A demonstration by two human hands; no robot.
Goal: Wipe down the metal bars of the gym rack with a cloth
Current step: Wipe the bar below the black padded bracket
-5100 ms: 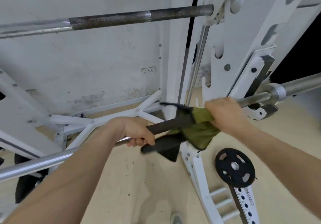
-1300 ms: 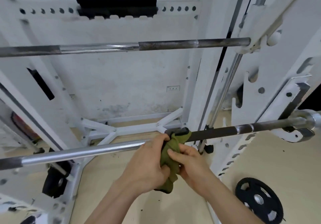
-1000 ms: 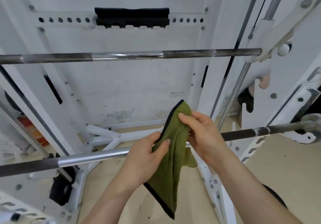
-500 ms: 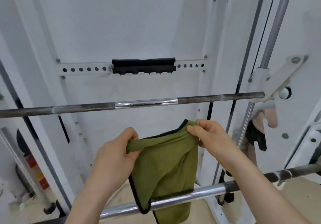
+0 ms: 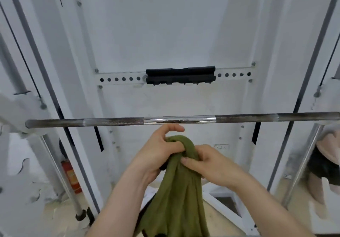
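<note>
An olive-green cloth (image 5: 176, 190) hangs bunched from both my hands at the frame's centre. My left hand (image 5: 158, 152) grips its gathered top, fingers curled round the fabric. My right hand (image 5: 207, 163) pinches the cloth just below, from the right. Directly above the hands runs a horizontal metal bar (image 5: 114, 121) of the white gym rack, rusty dark along most of its length with a shiny chrome middle section (image 5: 179, 120). The hands are a little below the bar and do not touch it.
White rack uprights (image 5: 55, 71) stand left and right, with slanted chrome guide rods (image 5: 60, 172). A perforated crossbeam with a black pad (image 5: 180, 75) sits higher on the back. A red extinguisher (image 5: 70, 176) stands low left. Another person's legs (image 5: 323, 172) show at the right edge.
My view has tilted upward, so the lower bar has left the frame. My hands have come together and gathered the spread cloth into a bunch under the upper bar.
</note>
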